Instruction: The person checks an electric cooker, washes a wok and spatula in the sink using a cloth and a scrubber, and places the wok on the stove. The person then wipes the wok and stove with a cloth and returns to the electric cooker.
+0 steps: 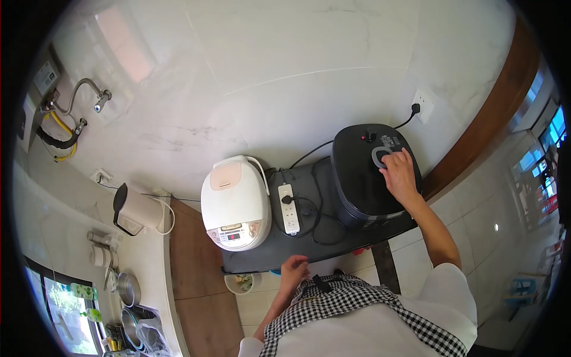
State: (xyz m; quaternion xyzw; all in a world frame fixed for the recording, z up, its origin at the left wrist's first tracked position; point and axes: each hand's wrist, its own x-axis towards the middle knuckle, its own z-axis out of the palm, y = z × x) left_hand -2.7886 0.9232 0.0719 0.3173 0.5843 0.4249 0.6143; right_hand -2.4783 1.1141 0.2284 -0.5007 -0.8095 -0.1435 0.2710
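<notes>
Right hand (398, 175) pinches the round knob (375, 157) of the black cooker (361, 178); left hand (293, 273) hangs loosely spread. On the counter (279, 253), power strip (290, 215) and looped cord (319, 209) lie between black cooker and white cooker (233, 199).

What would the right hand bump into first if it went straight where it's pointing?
Probably the round grey ring on top of the black appliance. The right hand already looks right against it, though the picture doesn't clearly show how firmly they touch.
</notes>
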